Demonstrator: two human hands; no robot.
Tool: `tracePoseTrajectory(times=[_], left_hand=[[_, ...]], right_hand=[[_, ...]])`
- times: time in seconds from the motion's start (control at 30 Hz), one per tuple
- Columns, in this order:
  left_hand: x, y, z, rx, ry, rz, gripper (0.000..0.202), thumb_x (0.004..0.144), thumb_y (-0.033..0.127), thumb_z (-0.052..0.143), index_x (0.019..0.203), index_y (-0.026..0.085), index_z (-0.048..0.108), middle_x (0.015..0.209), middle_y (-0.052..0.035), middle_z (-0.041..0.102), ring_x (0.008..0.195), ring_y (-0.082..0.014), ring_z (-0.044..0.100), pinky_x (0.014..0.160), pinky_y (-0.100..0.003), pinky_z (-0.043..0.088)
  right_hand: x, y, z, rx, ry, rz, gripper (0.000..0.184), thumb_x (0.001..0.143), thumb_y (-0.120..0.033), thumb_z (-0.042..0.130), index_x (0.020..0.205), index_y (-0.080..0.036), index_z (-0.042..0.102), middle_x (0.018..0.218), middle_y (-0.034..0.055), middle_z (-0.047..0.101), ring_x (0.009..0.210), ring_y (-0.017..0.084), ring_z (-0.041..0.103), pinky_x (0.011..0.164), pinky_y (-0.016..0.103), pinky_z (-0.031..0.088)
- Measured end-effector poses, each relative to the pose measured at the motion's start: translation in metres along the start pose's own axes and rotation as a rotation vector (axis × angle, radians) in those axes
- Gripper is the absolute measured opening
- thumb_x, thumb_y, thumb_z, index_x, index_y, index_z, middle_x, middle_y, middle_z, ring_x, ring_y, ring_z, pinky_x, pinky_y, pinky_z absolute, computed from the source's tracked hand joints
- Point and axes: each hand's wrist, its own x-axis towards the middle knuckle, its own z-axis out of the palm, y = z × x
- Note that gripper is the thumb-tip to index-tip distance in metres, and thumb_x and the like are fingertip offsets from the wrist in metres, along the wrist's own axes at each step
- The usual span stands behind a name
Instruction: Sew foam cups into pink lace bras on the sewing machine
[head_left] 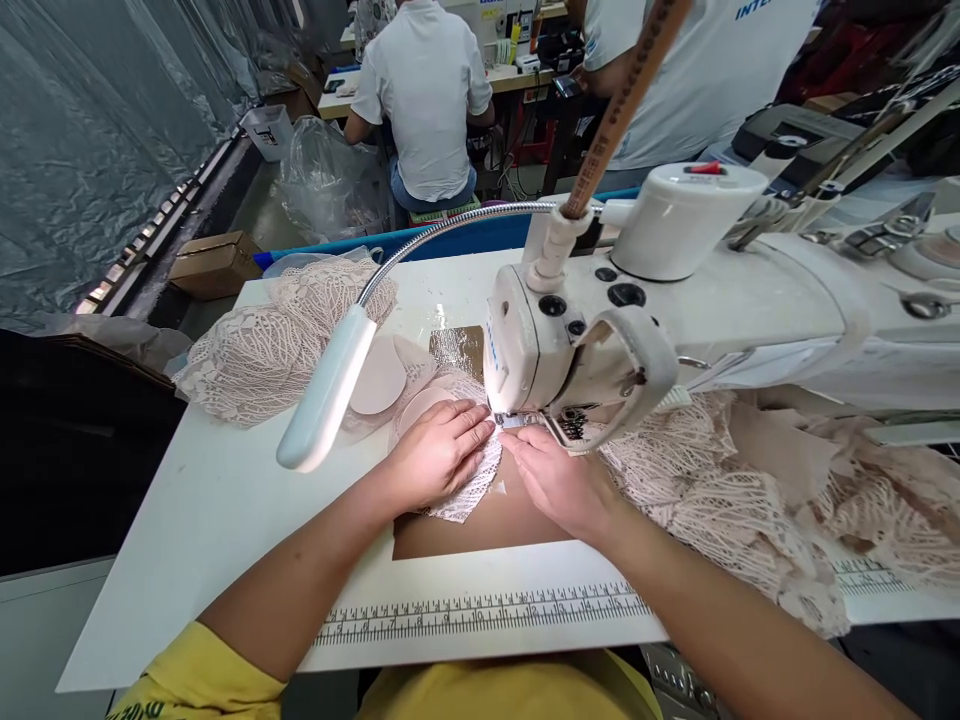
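My left hand [435,452] lies flat, fingers together and stretched out, on a pale pink lace piece [469,490] just left of the needle. My right hand [559,482] rests on the table right of the needle, its fingers pressing the lace edge toward the presser foot [517,420] of the white sewing machine [600,330]. The lace piece lies over a brown plate [480,530] set in the white table [217,520]. A round foam cup [377,378] sits beyond my left hand.
A heap of lace pieces [277,340] lies at the back left, another heap [750,480] under the machine arm at right. A gooseneck lamp [326,395] hangs over the table's left. A printed ruler [480,610] runs along the front edge. Two people in white shirts [427,90] work behind.
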Motion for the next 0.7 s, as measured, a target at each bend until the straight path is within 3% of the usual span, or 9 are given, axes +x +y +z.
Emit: tracePoseTrajectory(times=[0.17,0.3,0.43,0.5,0.57,0.7], left_hand=[[-0.004,-0.001,-0.010,-0.078,-0.080,-0.049,0.049,0.089,0.039,0.053,0.129,0.011,0.053,0.127,-0.0207,0.055,0.119,-0.0352,0.050,0.098,-0.052,0.042],[-0.009,0.004,-0.033,-0.215,-0.118,-0.100,0.057,0.085,0.046,0.058,0.132,0.015,0.050,0.134,-0.0180,0.048,0.120,-0.0310,0.049,0.099,-0.043,0.043],[-0.010,0.015,-0.048,-0.262,-0.218,-0.194,0.041,0.085,0.042,0.059,0.116,0.016,0.058,0.108,-0.0111,0.059,0.095,-0.0229,0.058,0.080,-0.033,0.049],[-0.009,0.018,-0.046,-0.222,-0.271,-0.237,0.026,0.088,0.038,0.054,0.096,0.015,0.062,0.089,-0.0071,0.058,0.079,-0.0191,0.056,0.068,-0.028,0.046],[-0.009,0.016,-0.041,-0.228,-0.297,-0.270,0.023,0.092,0.031,0.047,0.081,0.015,0.060,0.078,-0.0042,0.055,0.070,-0.0157,0.053,0.062,-0.026,0.041],[-0.010,-0.002,-0.034,-0.559,-0.269,-0.389,0.027,0.094,0.031,0.043,0.074,0.015,0.051,0.068,0.0002,0.050,0.061,-0.0109,0.046,0.058,-0.023,0.036]], right_hand=[[-0.003,0.002,0.001,0.049,0.006,-0.014,0.037,0.088,-0.014,0.045,0.117,-0.023,0.067,0.104,0.0076,0.068,0.078,0.016,0.061,0.065,0.025,0.046],[-0.008,0.005,0.000,0.120,-0.013,-0.036,0.034,0.088,-0.016,0.047,0.113,-0.024,0.067,0.091,0.0034,0.068,0.067,0.013,0.057,0.055,0.024,0.039],[-0.009,0.006,-0.001,0.189,0.008,-0.166,0.031,0.090,-0.017,0.045,0.111,-0.022,0.067,0.087,0.0033,0.066,0.074,0.014,0.057,0.055,0.024,0.035],[-0.009,0.007,-0.002,0.201,-0.004,-0.222,0.031,0.090,-0.015,0.045,0.110,-0.021,0.067,0.083,0.0034,0.064,0.074,0.014,0.055,0.055,0.024,0.033],[-0.008,0.007,-0.003,0.203,-0.023,-0.240,0.032,0.088,-0.012,0.045,0.108,-0.021,0.068,0.080,0.0031,0.061,0.072,0.014,0.052,0.054,0.023,0.031],[-0.008,0.009,-0.002,0.214,-0.045,-0.239,0.033,0.087,-0.010,0.045,0.107,-0.022,0.068,0.081,0.0032,0.059,0.069,0.013,0.049,0.054,0.024,0.029]])
